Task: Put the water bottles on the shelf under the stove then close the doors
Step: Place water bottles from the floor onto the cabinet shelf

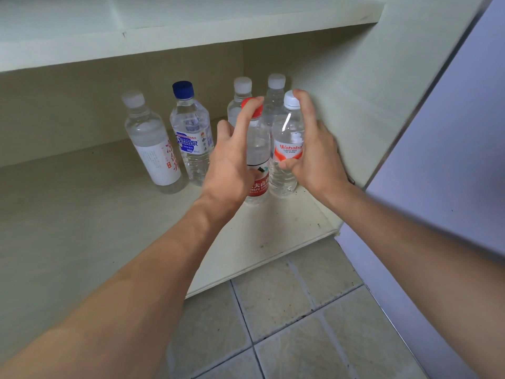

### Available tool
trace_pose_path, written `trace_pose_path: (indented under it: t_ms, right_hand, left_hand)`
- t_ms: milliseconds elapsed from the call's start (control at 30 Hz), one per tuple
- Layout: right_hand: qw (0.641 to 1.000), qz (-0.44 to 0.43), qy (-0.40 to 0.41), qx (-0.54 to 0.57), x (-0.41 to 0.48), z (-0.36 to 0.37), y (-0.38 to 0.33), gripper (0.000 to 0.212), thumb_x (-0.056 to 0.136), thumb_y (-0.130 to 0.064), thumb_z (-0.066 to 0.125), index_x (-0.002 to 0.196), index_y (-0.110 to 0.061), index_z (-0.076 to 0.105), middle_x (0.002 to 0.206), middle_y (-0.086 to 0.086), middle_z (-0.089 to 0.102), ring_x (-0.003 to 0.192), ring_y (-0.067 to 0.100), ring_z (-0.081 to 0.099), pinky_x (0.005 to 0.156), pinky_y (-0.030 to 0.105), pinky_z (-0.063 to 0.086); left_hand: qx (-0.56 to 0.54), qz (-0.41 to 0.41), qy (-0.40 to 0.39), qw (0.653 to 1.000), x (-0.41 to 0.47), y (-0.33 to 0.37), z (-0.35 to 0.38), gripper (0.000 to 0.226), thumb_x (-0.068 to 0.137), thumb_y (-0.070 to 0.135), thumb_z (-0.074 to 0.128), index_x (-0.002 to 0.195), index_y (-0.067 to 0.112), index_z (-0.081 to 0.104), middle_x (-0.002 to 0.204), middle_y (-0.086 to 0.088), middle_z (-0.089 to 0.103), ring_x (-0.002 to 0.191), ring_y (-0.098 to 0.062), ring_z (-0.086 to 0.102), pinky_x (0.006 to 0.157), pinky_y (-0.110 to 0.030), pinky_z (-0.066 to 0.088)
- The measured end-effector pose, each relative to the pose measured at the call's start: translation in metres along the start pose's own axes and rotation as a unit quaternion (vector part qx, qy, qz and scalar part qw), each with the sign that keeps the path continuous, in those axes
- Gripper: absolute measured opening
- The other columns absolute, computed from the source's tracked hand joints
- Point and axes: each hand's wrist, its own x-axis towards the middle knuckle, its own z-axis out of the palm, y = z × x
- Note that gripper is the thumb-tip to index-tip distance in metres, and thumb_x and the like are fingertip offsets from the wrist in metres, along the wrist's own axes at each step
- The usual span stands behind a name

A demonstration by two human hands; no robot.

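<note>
The right hand (314,151) is gripping a clear plastic water bottle with a white cap and red-and-white label (288,132), thumb curling round its body. The left hand (232,165) is laying straight fingers against a red-capped clear plastic bottle (259,151) just beside it. Both bottles are standing upright on the pale cabinet shelf (82,214), near its right wall.

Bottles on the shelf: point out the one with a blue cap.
The blue-capped bottle, second from left, blue-lettered label; every other cap is white or red.
</note>
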Motion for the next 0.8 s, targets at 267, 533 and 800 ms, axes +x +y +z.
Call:
trace_pose_path:
  t_ms: [267, 533, 800]
  right_hand:
    - [1.0, -0.002, 0.006, 0.007, 0.005, 0.004, 0.004, 0.13, 0.071, -0.006, 0.095, 0.159, -0.057, 0.013, 0.145, -0.001, 0.06, 0.116, 0.026, 0.068, 0.099, 0.046, 0.059]
    - [0.998, 0.021, 0.001, -0.052, -0.007, -0.003, -0.012, 0.128, 0.083, -0.012, 0.089, 0.166, -0.05, -0.001, 0.143, 0.005, 0.064, 0.119, 0.033, 0.069, 0.098, 0.051, 0.059]
    - [0.965, 0.03, -0.148, -0.214, -0.066, -0.032, -0.061, 0.092, 0.101, -0.036, 0.07, 0.171, -0.027, 0.01, 0.155, 0.016, 0.05, 0.133, 0.042, 0.056, 0.1, 0.048, 0.05]
  left_hand:
    - [0.01, -0.01, -0.001, 1.0, 0.007, 0.002, 0.003, 0.126, 0.077, -0.016, 0.081, 0.162, 0.058, 0.025, 0.124, -0.001, 0.044, 0.095, -0.001, 0.053, 0.079, -0.014, 0.045]
    - [0.068, -0.017, -0.011, 0.997, -0.006, 0.012, -0.003, 0.128, 0.086, -0.003, 0.083, 0.168, 0.06, 0.007, 0.116, -0.002, 0.048, 0.086, -0.01, 0.057, 0.08, -0.033, 0.057]
    - [0.3, -0.035, -0.011, 0.953, -0.094, 0.008, -0.069, 0.107, 0.091, 0.046, 0.085, 0.172, 0.05, 0.015, 0.17, -0.002, 0.038, 0.137, -0.033, 0.056, 0.098, -0.048, 0.056]
